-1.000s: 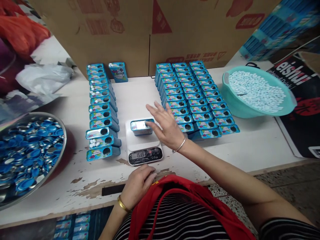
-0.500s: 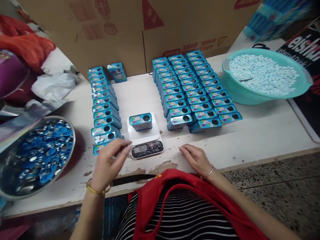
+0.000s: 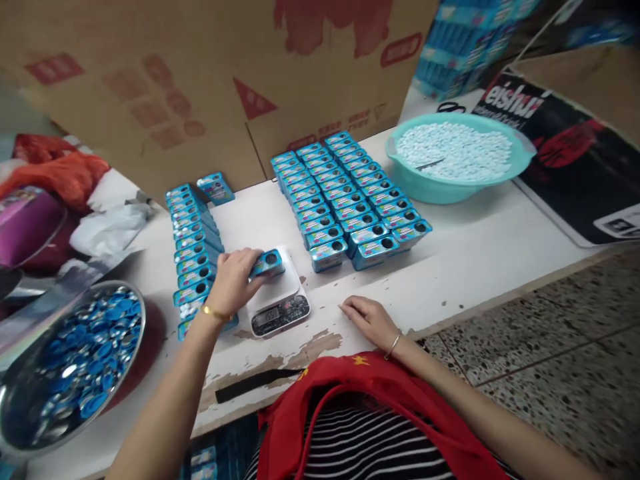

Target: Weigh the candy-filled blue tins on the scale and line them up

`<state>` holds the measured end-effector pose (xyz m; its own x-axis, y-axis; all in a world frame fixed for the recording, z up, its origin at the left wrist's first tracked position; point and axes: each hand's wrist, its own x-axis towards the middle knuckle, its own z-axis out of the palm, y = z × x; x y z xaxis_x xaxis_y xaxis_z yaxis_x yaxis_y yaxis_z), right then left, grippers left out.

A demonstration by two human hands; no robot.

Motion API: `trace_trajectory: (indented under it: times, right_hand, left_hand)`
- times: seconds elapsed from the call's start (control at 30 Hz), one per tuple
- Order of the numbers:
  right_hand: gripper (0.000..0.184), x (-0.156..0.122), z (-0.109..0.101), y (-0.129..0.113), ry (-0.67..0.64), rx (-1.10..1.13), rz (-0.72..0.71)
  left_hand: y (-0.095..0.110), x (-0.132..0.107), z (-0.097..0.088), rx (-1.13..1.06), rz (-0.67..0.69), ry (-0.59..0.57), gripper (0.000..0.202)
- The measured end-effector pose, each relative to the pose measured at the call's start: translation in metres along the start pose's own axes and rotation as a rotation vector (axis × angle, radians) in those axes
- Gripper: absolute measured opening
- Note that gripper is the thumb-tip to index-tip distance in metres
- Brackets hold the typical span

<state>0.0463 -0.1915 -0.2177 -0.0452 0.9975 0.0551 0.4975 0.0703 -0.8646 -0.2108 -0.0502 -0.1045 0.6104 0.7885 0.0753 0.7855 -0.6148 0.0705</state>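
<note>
My left hand (image 3: 234, 281) is closed around the left end of a blue tin (image 3: 269, 263) with a round dark hole in its top. That tin is on the white plate of a kitchen scale (image 3: 280, 315), whose black panel faces me. Left of my wrist runs a column of blue tins (image 3: 191, 254), one near the front with white pieces at its top. My right hand (image 3: 369, 320) rests on the table with curled fingers; whether anything is in them is hidden. Beyond it stand rows of blue tins (image 3: 345, 193) with open holes.
A turquoise basin (image 3: 445, 192) of white tablets stands at the back right, a dark utensil in it. At left is a metal bowl (image 3: 143, 333) of blue and silver lids. A large cardboard box (image 3: 200, 87) stands behind; a black printed box (image 3: 550, 153) is at right.
My left hand has moved from beside the scale's front up to the tin on the plate and taken hold of it. The view has turned right; my right hand stays on the table.
</note>
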Motion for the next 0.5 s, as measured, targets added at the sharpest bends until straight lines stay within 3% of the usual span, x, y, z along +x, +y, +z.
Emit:
trace_trajectory:
  times: [0.17, 0.33, 0.43, 0.5]
  right_hand:
    - [0.027, 0.003, 0.002, 0.002, 0.024, -0.006, -0.018]
    - [0.026, 0.003, 0.000, 0.002, 0.010, 0.006, -0.029]
    - [0.025, 0.000, 0.001, 0.002, 0.017, 0.040, -0.030]
    - [0.024, -0.001, 0.003, 0.003, 0.022, 0.060, -0.039]
  left_hand:
    - [0.058, 0.008, -0.002, -0.135, 0.185, 0.037, 0.029]
    - [0.108, 0.032, 0.031, -0.068, 0.235, 0.027, 0.031]
    - [0.109, 0.042, 0.045, -0.029, 0.220, 0.073, 0.036]
    - [0.092, 0.052, 0.044, -0.076, 0.257, 0.142, 0.043]
